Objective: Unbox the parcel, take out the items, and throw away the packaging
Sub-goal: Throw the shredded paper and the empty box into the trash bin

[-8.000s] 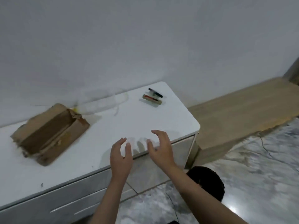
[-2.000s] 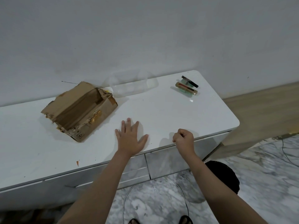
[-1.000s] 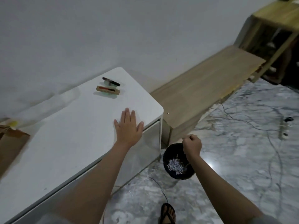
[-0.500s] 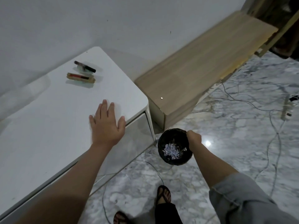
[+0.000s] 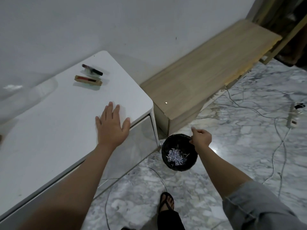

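My left hand [image 5: 113,125] lies flat, fingers straight, on the white cabinet top [image 5: 49,130] near its right corner. My right hand [image 5: 201,138] hangs over the rim of a black waste bin [image 5: 166,151] on the floor, thumb sticking out and fingers pointing down, with nothing visible in it. Shredded paper [image 5: 176,156] lies at the bin's bottom. At the far end of the cabinet lie a small brown box [image 5: 88,80] and a black tube [image 5: 93,71]. Clear plastic packaging [image 5: 28,92] sits at the left. Only a sliver of the cardboard parcel [image 5: 0,138] shows at the left edge.
A low wooden bench [image 5: 199,80] runs along the wall right of the cabinet. Cables [image 5: 275,130] and a power strip [image 5: 292,117] lie on the marble floor. My sandalled foot [image 5: 166,203] stands just in front of the bin.
My right hand left the cabinet edge as a fist, swung down to the bin, and its thumb has now spread out. The view turned right, away from the parcel. My left hand stayed flat.
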`<state>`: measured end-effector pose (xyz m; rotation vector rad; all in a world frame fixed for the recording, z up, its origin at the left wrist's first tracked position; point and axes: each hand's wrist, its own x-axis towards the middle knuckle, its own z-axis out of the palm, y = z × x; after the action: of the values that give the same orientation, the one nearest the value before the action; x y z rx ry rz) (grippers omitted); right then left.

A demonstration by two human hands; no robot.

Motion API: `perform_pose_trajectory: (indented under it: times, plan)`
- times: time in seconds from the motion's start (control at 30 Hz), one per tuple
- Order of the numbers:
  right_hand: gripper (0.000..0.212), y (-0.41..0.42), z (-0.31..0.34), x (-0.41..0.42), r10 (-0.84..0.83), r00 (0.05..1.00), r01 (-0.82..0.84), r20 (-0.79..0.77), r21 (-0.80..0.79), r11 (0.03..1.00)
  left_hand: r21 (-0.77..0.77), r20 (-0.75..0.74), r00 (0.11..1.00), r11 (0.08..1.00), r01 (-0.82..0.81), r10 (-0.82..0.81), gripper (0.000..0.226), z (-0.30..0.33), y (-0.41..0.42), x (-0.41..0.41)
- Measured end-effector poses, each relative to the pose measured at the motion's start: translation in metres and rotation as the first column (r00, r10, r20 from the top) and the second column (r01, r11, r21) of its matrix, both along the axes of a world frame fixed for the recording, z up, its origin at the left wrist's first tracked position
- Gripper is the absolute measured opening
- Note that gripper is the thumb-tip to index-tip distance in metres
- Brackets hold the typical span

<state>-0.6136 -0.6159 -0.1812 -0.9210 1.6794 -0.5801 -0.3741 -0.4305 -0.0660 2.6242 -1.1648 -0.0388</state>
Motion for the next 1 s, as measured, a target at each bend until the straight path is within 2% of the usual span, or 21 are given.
perform_pose_trajectory:
  times: [0.07, 0.13, 0.2, 0.3, 0.47, 0.57, 0.63, 0.7, 0.77, 0.83, 0.93, 1.0]
  plan:
    - [0.050, 0.006, 0.021, 0.008, 0.007, 0.996, -0.015, -0.083, -0.102, 0.995, -0.052, -0.125, 0.992, 0.999, -0.015, 0.008, 0.071, 0.004, 0.002, 0.004]
    - [0.046, 0.016, 0.044, 0.023, 0.031, 0.996, -0.047, -0.087, -0.193, 0.980, -0.184, -0.282, 0.959, 0.982, -0.050, -0.004, 0.070, 0.010, 0.010, 0.005]
    - [0.035, 0.030, 0.071, 0.044, 0.095, 0.995, -0.099, -0.030, -0.302, 0.948, -0.344, -0.375, 0.927, 0.929, -0.133, -0.006, 0.062, 0.017, 0.029, 0.001]
    - [0.026, 0.066, 0.111, 0.086, 0.232, 0.972, -0.184, 0.019, -0.546, 0.817, -0.465, -0.382, 0.923, 0.854, -0.232, 0.043, 0.048, 0.020, 0.074, -0.008]
    - [0.023, 0.146, 0.160, 0.181, 0.502, 0.863, -0.296, 0.052, -0.754, 0.587, -0.529, -0.278, 0.928, 0.768, -0.362, 0.246, 0.044, 0.027, 0.168, 0.028]
    - [0.017, 0.207, 0.182, 0.243, 0.664, 0.747, -0.399, 0.035, -0.775, 0.490, -0.576, -0.217, 0.874, 0.666, -0.473, 0.434, 0.053, 0.041, 0.232, 0.063]
    - [0.012, 0.250, 0.189, 0.281, 0.762, 0.646, -0.480, 0.035, -0.758, 0.442, -0.608, -0.169, 0.794, 0.571, -0.551, 0.584, 0.059, 0.050, 0.273, 0.088]
    - [0.007, 0.291, 0.194, 0.315, 0.832, 0.554, -0.542, 0.035, -0.743, 0.392, -0.621, -0.203, 0.684, 0.448, -0.643, 0.700, 0.071, 0.060, 0.310, 0.110]
    - [0.006, 0.328, 0.197, 0.347, 0.873, 0.485, -0.575, 0.048, -0.735, 0.360, -0.605, -0.276, 0.607, 0.356, -0.713, 0.745, 0.083, 0.067, 0.344, 0.131]
    - [0.008, 0.358, 0.200, 0.377, 0.897, 0.438, -0.595, 0.055, -0.730, 0.335, -0.560, -0.340, 0.602, 0.359, -0.747, 0.722, 0.094, 0.063, 0.376, 0.155]
    - [0.014, 0.389, 0.203, 0.414, 0.927, 0.376, -0.633, 0.013, -0.726, 0.267, -0.559, -0.424, 0.705, 0.448, -0.698, 0.569, 0.107, 0.053, 0.414, 0.188]
    - [0.020, 0.401, 0.205, 0.434, 0.938, 0.344, -0.676, -0.032, -0.702, 0.223, -0.552, -0.458, 0.722, 0.470, -0.689, 0.520, 0.110, 0.047, 0.429, 0.204]
